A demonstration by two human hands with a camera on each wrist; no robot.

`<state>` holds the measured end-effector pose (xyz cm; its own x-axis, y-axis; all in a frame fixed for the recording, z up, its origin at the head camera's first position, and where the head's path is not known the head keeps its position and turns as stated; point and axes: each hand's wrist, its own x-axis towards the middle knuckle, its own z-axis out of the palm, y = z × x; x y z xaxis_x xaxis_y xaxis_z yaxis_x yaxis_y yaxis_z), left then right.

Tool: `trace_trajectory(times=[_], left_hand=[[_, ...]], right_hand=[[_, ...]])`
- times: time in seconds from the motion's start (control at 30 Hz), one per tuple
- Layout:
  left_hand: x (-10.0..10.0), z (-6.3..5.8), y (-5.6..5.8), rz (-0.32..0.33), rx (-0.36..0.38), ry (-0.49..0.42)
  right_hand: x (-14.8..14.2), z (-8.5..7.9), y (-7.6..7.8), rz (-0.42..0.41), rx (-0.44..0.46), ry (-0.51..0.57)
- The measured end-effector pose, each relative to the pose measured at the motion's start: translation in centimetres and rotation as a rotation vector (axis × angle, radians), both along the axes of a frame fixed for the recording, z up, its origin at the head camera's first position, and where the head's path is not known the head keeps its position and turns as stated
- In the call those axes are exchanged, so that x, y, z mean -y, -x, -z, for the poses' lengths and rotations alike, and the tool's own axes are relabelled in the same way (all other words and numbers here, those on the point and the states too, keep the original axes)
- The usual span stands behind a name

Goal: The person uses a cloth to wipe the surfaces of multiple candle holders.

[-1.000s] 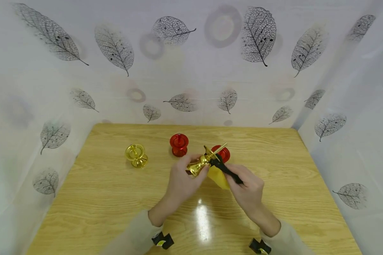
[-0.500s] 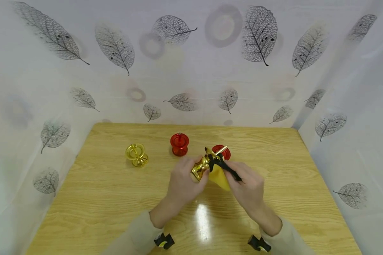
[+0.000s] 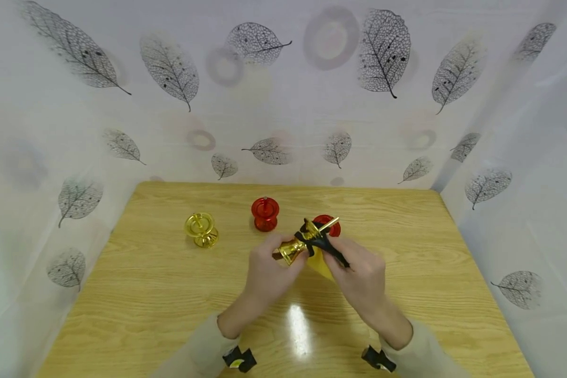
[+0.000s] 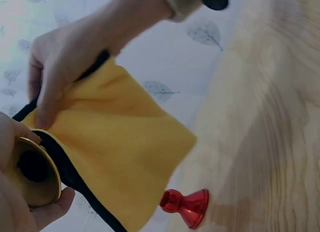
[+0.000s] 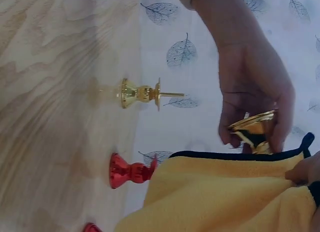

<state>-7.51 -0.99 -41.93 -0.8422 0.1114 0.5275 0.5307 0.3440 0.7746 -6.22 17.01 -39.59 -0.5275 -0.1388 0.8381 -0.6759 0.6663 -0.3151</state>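
My left hand (image 3: 269,273) grips a shiny gold candlestick (image 3: 292,250) by its flared foot, tilted so its spike points up and to the right. A yellow cloth with a black border (image 4: 130,132) hangs from my right hand (image 3: 361,275), which pinches it along one edge. That black edge lies across the candlestick's stem, just under the drip dish. In the left wrist view the foot's hollow underside (image 4: 32,167) faces the camera. Seen from the right wrist, the cloth covers the candlestick's upper part.
Another gold candlestick (image 3: 202,229) stands upright on the wooden table (image 3: 170,294) at left. A red candlestick (image 3: 265,214) is at the back middle, and a second red one (image 3: 331,224) is partly hidden behind the hands. Leaf-printed fabric (image 3: 283,105) encloses the table's back and sides.
The cloth's black edge has gone from beside the dish to wrapping across the stem. My right hand has shifted slightly left, and the left still grips the candlestick.
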Motion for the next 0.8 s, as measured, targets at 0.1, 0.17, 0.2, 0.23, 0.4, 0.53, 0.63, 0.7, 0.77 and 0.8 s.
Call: trace_trajectory(times=[0.1, 0.17, 0.2, 0.23, 0.4, 0.53, 0.63, 0.7, 0.77, 0.8], left_hand=[[0.1, -0.3, 0.0, 0.012, 0.049, -0.039], [0.2, -0.5, 0.1, -0.007, -0.002, 0.014], [0.2, -0.5, 0.1, -0.022, -0.043, 0.055], [0.2, -0.6, 0.2, -0.034, -0.089, 0.095], [0.0, -0.4, 0.2, -0.075, -0.273, 0.298], [-0.2, 0.0, 0.1, -0.072, -0.315, 0.349], [-0.2, 0.2, 0.1, -0.061, -0.291, 0.267], [-0.2, 0.2, 0.1, -0.027, -0.217, 0.172], [-0.2, 0.2, -0.1, 0.030, -0.062, 0.038], [-0.2, 0.2, -0.2, 0.058, 0.025, -0.037]], right_hand=[[0.0, 0.5, 0.0, -0.029, -0.008, 0.048], [-0.1, 0.7, 0.0, -0.033, 0.019, 0.070], [-0.1, 0.8, 0.0, -0.033, 0.032, 0.079], [-0.1, 0.8, 0.0, -0.030, 0.049, 0.085], [-0.3, 0.3, -0.1, -0.003, 0.149, 0.105], [-0.4, -0.2, -0.1, 0.002, 0.237, 0.109], [-0.4, -0.3, 0.0, -0.011, 0.201, 0.117], [-0.4, -0.2, 0.1, -0.014, 0.132, 0.149], [-0.4, 0.1, 0.2, -0.010, 0.059, 0.182], [-0.4, 0.1, 0.3, -0.007, 0.030, 0.197]])
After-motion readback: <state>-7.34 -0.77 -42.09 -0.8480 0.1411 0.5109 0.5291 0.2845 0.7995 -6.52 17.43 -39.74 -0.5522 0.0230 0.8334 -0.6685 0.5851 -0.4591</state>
